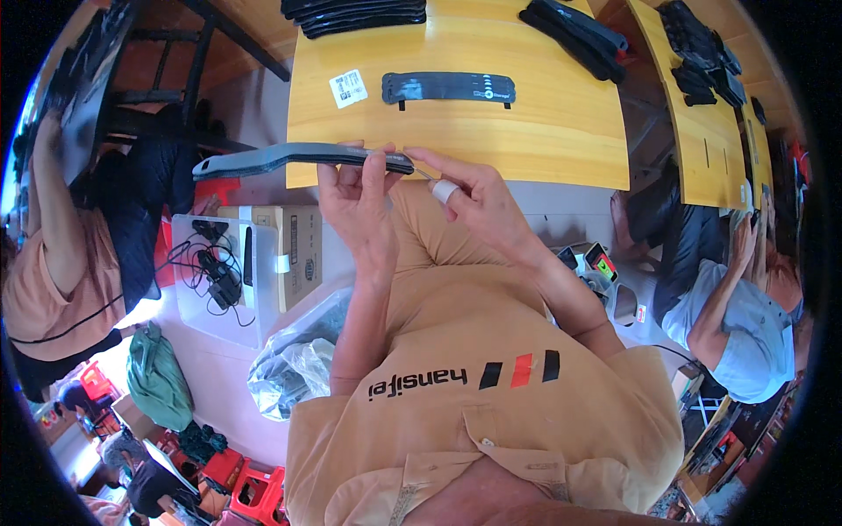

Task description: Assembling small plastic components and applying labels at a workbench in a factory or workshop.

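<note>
A long, slightly curved grey-and-black padded strip (263,158) reaches out to the left from my left hand (361,206), whose fingers and thumb grip it near its right end. My right hand (478,202) is at that end, with a white band (445,190) wrapped round one digit. Its fingers are pinched on a thin metal tool (424,174) whose tip points at the strip; its exact kind is too small to tell. On the yellow table (544,131) beyond my hands lies a flat black strip (449,88) with two small dark tabs at its near edge.
A white label sheet (348,88) and stacked black strips (355,13) lie on the table, with more strips (574,39) at far right. A clear bin of cables (254,302) and a cardboard box (301,254) stand at left. Co-workers (737,307) sit on both sides.
</note>
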The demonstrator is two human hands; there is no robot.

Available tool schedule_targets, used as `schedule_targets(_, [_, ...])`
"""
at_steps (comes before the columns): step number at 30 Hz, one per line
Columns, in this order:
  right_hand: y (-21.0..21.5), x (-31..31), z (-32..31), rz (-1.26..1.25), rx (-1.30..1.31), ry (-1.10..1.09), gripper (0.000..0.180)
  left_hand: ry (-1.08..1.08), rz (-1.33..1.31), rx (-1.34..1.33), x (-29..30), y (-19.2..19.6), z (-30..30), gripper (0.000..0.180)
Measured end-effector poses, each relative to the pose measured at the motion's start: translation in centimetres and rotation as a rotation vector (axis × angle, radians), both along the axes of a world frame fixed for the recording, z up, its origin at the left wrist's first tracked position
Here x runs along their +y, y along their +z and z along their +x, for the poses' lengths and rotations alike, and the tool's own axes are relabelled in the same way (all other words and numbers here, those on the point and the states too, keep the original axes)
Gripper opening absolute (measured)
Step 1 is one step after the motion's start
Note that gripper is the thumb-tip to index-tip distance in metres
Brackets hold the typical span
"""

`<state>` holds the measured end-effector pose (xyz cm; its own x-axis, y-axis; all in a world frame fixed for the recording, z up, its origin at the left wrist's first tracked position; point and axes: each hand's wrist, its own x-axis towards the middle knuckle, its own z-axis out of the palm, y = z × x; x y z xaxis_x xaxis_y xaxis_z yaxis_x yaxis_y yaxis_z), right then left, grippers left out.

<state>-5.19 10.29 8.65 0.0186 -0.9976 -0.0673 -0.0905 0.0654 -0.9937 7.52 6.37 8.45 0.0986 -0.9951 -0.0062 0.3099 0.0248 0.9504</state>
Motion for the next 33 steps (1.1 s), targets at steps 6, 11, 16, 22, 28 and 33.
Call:
schedule_targets(6, [-1.0,-0.1,0.5,-0.224,0.304,-0.074,0.045,0.001,0.026,-0.014,-0.3,-0.7,0.3,0.016])
schedule_targets(11, [-0.1,-0.1,1.0,-0.240,0.491,-0.097,0.051,-0.004,0.055,-0.005,-0.5,-1.0,0.6,0.018])
schedule_targets(16, [-0.3,0.2,1.2,-0.216,0.622,-0.104,0.052,-0.224,0.196,-0.320,0.0,-1.0,1.2,0.019])
schedule_targets(22, [-0.3,0.4,0.9,-0.188,0.468,-0.116,0.043,-0.324,0.140,-0.254,-0.1,-1.2,1.7,0.022])
schedule_targets(28, [-0.6,0.2,0.5,-0.053,-0.106,-0.032,0.036,-0.358,0.135,-0.217,0.0,-1.0,2.5,0.024])
schedule_targets(33, [0.2,0.3,-0.3,0.394,-0.431,0.089,0.037,-0.329,0.126,-0.191,-0.1,-0.8,2.3,0.025])
